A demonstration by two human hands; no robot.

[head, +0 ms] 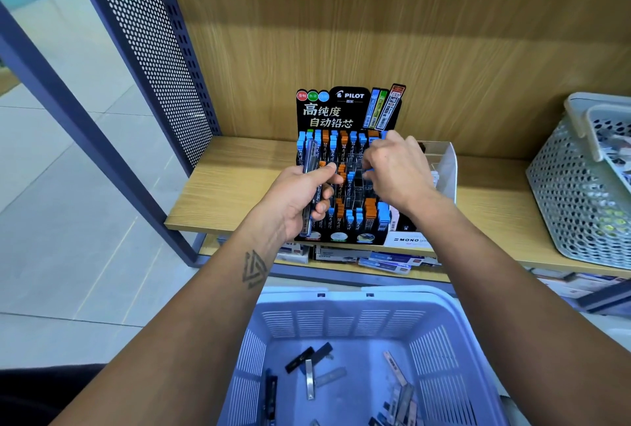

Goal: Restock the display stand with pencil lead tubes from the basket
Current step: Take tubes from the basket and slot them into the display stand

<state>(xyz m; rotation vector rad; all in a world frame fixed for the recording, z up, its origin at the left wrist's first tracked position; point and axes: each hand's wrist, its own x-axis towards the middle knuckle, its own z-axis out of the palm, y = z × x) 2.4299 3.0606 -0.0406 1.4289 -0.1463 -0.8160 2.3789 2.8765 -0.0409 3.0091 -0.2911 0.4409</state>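
Note:
A black Pilot display stand [343,108] sits on the wooden shelf, its slots filled with blue- and orange-capped lead tubes [370,212]. My left hand [300,198] grips a bundle of dark lead tubes [311,156] upright at the stand's left side. My right hand [396,169] reaches over the stand's middle rows, fingers curled down at a blue-capped tube; the fingertips are hidden. Below, a lilac basket [345,320] holds several loose lead tubes [309,357].
A clear acrylic box [444,166] stands right of the stand. A white perforated basket [573,186] sits at the shelf's right end. A perforated metal side panel [150,40] bounds the shelf on the left. Boxed stock [386,258] lies on the lower shelf.

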